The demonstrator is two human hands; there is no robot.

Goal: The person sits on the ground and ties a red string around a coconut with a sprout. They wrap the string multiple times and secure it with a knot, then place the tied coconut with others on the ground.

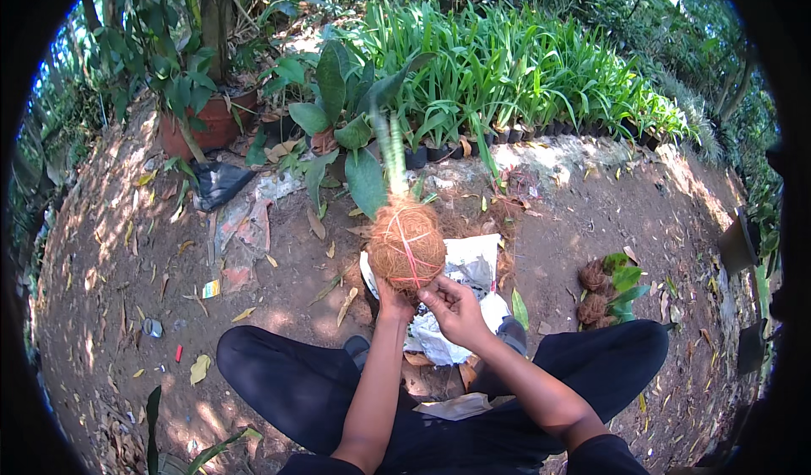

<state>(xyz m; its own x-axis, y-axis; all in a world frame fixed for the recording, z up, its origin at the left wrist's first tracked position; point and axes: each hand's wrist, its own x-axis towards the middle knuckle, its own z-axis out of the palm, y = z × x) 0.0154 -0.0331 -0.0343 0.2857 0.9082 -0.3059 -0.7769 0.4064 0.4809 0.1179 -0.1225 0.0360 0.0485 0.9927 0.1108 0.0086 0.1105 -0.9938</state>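
Note:
A round root ball wrapped in brown coconut fibre (405, 240) is held up before me, bound with pink plastic string (410, 256) that crosses its face. From its top rises a pale green plant stem (394, 158), blurred at its upper end. My left hand (394, 303) cups the ball from below, its fingers mostly hidden behind it. At the ball's lower right edge, the thumb and fingers of my right hand (455, 310) are bent against it, close to the string. Whether they pinch the string itself is unclear. Under my hands lies a crumpled white sack (472, 259).
Two smaller fibre-wrapped plants (593, 291) lie on the soil to my right. Ahead stand leafy seedlings (507, 69) in black bags. A terracotta pot (203, 126) and a black plastic bag (220, 183) sit at left. Loose fibre (462, 221) lies beyond the sack.

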